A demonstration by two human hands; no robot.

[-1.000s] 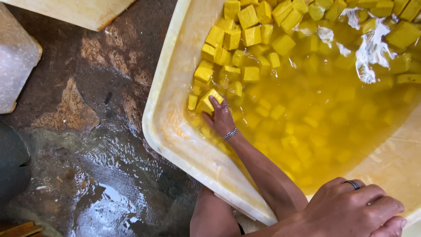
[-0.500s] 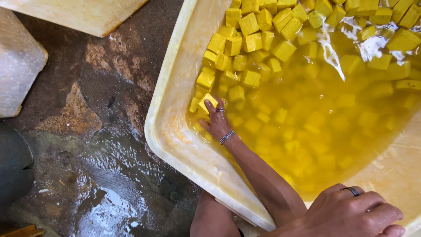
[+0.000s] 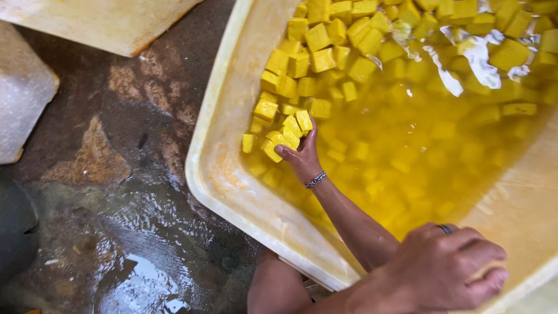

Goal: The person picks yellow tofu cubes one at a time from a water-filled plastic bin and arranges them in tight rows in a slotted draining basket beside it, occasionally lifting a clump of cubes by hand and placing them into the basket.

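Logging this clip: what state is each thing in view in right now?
Left hand: in the tub, cupping several yellow cubes.
Right hand: resting on the tub's near rim, fingers curled.
Tub: filled with yellow liquid; cubes float and lie sunk.
Bracelet: on the left wrist.
Floor: wet, puddled.

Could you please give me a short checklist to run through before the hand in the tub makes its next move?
1. Left hand has cubes gathered: ok, several yellow cubes rest against its fingers.
2. Grip closed on them: cannot tell, the fingers look cupped.
3. Right hand braced on tub rim: ok.
4. Bracelet out of the yellow liquid: ok, just above it.
5. Floor beside the tub dry: not ok, wet and shiny.
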